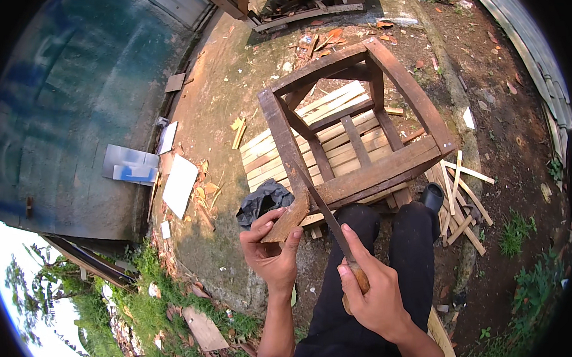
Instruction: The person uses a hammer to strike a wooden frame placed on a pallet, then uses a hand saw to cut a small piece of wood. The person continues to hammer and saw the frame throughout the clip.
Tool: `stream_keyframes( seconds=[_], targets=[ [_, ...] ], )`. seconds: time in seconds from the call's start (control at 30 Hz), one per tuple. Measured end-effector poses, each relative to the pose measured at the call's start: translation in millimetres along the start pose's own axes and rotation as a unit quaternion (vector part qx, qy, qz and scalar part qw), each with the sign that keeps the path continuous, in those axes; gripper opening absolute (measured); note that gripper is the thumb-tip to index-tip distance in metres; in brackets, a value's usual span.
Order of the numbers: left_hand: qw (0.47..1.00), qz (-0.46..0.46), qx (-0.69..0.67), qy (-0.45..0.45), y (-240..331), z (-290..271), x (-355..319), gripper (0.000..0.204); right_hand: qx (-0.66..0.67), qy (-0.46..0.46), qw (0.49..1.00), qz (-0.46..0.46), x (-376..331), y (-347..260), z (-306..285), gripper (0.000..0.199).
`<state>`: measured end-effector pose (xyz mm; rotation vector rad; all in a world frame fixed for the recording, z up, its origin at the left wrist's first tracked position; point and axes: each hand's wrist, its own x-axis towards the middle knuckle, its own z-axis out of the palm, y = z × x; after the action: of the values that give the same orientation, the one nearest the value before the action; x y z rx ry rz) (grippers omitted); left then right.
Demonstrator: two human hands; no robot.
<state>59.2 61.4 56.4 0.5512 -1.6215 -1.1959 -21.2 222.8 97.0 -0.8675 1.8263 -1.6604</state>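
Note:
A brown wooden stool or chair frame (378, 174) stands before me, its top rails forming an open square. My left hand (271, 259) grips a short, rough-faced piece of wood (283, 226) between thumb and fingers at the frame's near left corner. Whether that piece is joined to the frame, I cannot tell. In my right hand (377, 296) is the wooden handle of a handsaw (331, 224), the index finger stretched along it. Its narrow dark blade slants up and left across the corner, close beside the held piece.
Beneath the frame lies a pale slatted pallet (266, 157). A black plastic bag (266, 198) sits left of the frame. Loose wood strips (462, 199) are piled at right, near a dark cup-like object (432, 196). A blue-green wall (97, 97) rises at left.

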Motion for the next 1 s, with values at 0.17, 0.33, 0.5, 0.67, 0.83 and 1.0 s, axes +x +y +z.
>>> stream_keyframes(
  seconds=[0.17,0.33,0.5,0.67,0.83,1.0],
  targets=[
    [0.984,-0.142,0.087,-0.059,9.1,-2.0,-6.2,0.041,-0.008,0.000,1.000,-0.021,-0.4,4.1,7.1,0.059],
    [0.974,-0.160,0.119,-0.111,16.0,3.2,0.3,0.035,-0.024,-0.007,0.999,-0.036,-1.5,6.7,9.2,0.058],
    [0.943,-0.249,0.168,-0.143,24.9,4.5,15.1,0.039,-0.037,-0.001,0.999,-0.040,-0.5,7.1,6.2,0.059],
    [0.939,-0.295,0.076,-0.161,39.8,7.9,24.0,0.026,-0.077,0.002,0.996,-0.049,-1.9,0.8,1.4,0.057],
    [0.921,-0.363,0.045,-0.132,45.2,9.9,31.0,0.025,-0.166,-0.013,0.984,-0.070,-5.9,-12.3,2.5,0.058],
    [0.931,-0.349,0.055,-0.095,40.4,16.0,27.0,0.025,-0.297,0.008,0.953,-0.058,-21.8,-31.5,6.3,0.065]
  ],
)
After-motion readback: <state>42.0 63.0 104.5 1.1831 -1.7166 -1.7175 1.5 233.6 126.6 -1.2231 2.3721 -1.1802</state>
